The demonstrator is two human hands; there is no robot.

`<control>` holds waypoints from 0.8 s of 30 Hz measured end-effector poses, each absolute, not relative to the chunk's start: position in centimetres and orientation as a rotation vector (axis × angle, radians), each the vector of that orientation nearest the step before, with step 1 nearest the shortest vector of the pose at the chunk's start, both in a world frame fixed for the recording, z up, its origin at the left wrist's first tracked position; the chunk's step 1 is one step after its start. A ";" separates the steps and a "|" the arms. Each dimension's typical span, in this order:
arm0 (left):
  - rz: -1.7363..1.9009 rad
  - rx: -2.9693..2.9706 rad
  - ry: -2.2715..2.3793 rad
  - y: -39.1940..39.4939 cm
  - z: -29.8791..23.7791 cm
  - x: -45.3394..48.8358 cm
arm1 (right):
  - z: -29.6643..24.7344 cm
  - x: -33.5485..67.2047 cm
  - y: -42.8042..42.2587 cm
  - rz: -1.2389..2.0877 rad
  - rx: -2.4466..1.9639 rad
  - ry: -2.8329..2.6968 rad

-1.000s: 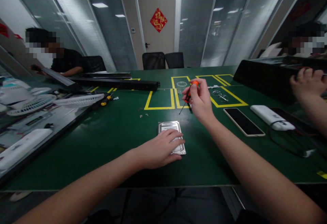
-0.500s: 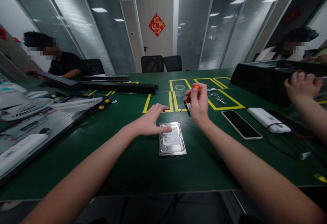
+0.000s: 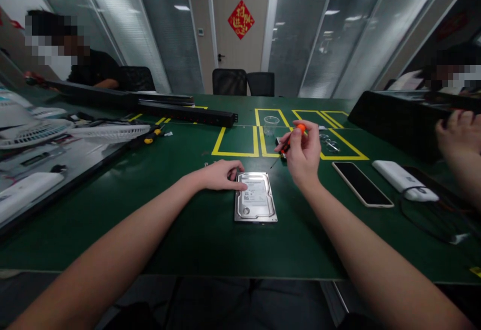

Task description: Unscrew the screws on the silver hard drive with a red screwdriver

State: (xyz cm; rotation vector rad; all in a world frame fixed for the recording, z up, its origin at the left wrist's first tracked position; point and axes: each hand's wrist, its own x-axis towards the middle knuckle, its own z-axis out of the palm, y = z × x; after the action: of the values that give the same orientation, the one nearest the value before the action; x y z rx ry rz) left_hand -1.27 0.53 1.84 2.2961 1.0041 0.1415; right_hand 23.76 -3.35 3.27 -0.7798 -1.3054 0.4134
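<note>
A silver hard drive (image 3: pixel 257 202) lies flat on the green table, label side up. My left hand (image 3: pixel 221 174) is at its upper left corner, thumb over the top face and the other fingers curled by the far edge. In my right hand (image 3: pixel 306 154) is a screwdriver (image 3: pixel 287 146) with an orange and black handle, held up to the right of the drive. Its thin shaft slants down and left, with the tip apart from the drive. Behind this hand a small dark object with a white label is partly hidden.
A clear plastic cup (image 3: pixel 271 125) stands beyond the drive. To the right lie a phone (image 3: pixel 363 184) and a white power bank (image 3: pixel 404 179) with a cable. White fan parts (image 3: pixel 108 132), a yellow-handled screwdriver (image 3: pixel 152 136) and a long black bar (image 3: pixel 188 113) occupy the left. Co-workers sit at both sides.
My left hand has come down from above the drive to its upper left corner, and its fingers have curled in. The right hand still holds the screwdriver. The view has tilted down slightly.
</note>
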 end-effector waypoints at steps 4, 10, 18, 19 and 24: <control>0.216 2.286 0.976 0.7 1.1 -1.4 | 3.0 23.6 -3.5 0.481 -0.787 -1.291; 0.291 2.291 0.936 0.9 0.4 -1.4 | 2.4 23.6 -3.2 0.470 -0.807 -1.359; 0.345 2.291 0.911 1.1 -0.1 -1.4 | 2.4 23.7 -3.4 0.476 -0.801 -1.361; 0.350 2.290 0.908 1.1 -0.1 -1.4 | 2.5 23.7 -3.4 0.482 -0.798 -1.361; 0.345 2.277 0.907 1.1 -0.1 -1.4 | 2.5 23.6 -3.4 0.490 -0.811 -1.362</control>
State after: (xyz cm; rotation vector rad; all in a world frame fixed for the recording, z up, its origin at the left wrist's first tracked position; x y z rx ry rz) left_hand -1.36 1.07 -0.08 2.2775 0.9072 0.3451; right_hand 23.64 -3.44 2.54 -0.8114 -1.3618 0.4897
